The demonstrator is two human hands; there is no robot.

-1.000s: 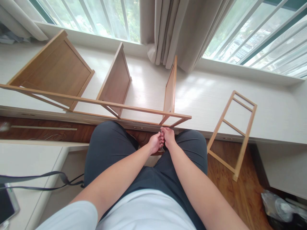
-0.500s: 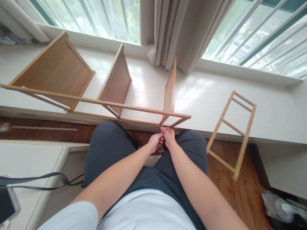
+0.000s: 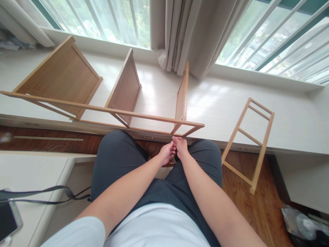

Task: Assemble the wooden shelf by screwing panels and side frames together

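Pinching together, left hand (image 3: 166,153) and right hand (image 3: 181,146), fingertips pressed on something small, too hidden to name, just under the near right corner of the wooden shelf frame (image 3: 102,109) lying along the ledge (image 3: 218,106). Probably light, stiff; best gripped by the rails.

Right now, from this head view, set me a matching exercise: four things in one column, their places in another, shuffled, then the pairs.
Things:
1. wooden shelf unit
2. loose ladder-shaped frame
3. curtain
4. tablet

Places:
A. bottom left corner, on the white surface
B. hanging at the top centre, between the windows
C. leaning off the ledge at the right, foot on the wood floor
D. lying on its side along the white ledge

Pairs: 1-D, 2-C, 3-B, 4-A
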